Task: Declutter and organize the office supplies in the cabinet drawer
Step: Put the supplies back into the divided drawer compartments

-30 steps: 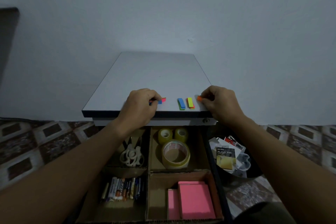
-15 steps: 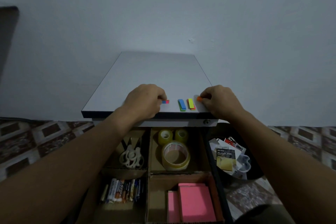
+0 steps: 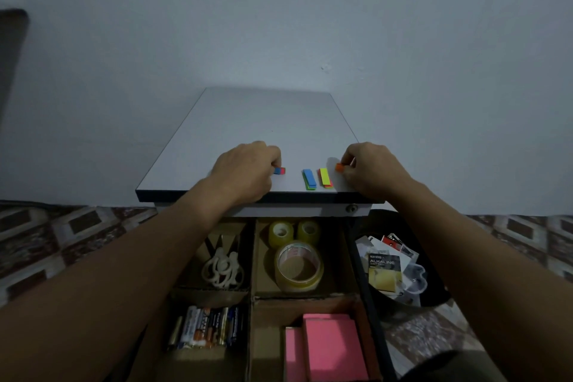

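On the white cabinet top (image 3: 263, 121) lie small coloured sticky flags. My left hand (image 3: 245, 170) curls over a blue and red flag strip (image 3: 279, 170) near the front edge. My right hand (image 3: 369, 170) pinches an orange flag strip (image 3: 339, 167) at the right edge. Between the hands lie a blue strip on green (image 3: 309, 179) and a yellow strip on orange (image 3: 325, 177). Below, the open drawer (image 3: 370, 295) has cardboard compartments with white scissors (image 3: 222, 268), tape rolls (image 3: 298, 267), batteries (image 3: 206, 326) and pink sticky notes (image 3: 328, 347).
A black bin (image 3: 434, 291) to the right of the drawer holds packaging, including an alkaline battery card (image 3: 384, 270). A plain wall rises behind the cabinet. Patterned floor tiles (image 3: 62, 236) spread on both sides.
My left hand has slid forward over the blue and red strip, covering most of it. My right hand has kept its pinch on the orange strip with little movement.
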Demonstrator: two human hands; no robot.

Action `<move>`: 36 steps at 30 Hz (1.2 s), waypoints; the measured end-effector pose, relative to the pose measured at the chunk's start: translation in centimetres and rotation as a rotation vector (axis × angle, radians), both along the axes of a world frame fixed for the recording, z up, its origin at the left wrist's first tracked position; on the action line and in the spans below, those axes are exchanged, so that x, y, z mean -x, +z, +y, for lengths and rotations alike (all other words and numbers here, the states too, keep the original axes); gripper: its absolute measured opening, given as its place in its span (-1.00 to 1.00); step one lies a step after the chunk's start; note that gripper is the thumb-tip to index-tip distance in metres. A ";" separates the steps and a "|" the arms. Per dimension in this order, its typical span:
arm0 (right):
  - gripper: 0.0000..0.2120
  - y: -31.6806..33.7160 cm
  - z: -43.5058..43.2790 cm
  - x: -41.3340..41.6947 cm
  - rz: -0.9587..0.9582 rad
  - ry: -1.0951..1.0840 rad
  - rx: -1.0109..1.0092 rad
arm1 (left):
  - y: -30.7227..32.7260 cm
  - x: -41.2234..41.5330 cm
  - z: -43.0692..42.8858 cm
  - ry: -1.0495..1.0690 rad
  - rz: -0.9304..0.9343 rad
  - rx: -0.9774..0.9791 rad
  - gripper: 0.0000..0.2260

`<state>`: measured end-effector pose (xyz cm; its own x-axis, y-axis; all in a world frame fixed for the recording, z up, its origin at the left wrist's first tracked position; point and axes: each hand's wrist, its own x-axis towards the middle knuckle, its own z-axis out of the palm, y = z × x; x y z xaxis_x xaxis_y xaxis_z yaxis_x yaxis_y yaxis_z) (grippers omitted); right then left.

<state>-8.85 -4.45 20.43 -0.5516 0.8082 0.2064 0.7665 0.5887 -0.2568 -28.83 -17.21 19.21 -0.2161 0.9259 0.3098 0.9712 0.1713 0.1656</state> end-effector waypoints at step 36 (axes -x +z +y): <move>-0.93 3.6 -6.8 4.8 0.325 0.244 0.049 | 0.3 6.7 -3.3 0.074 0.020 -0.003 -0.88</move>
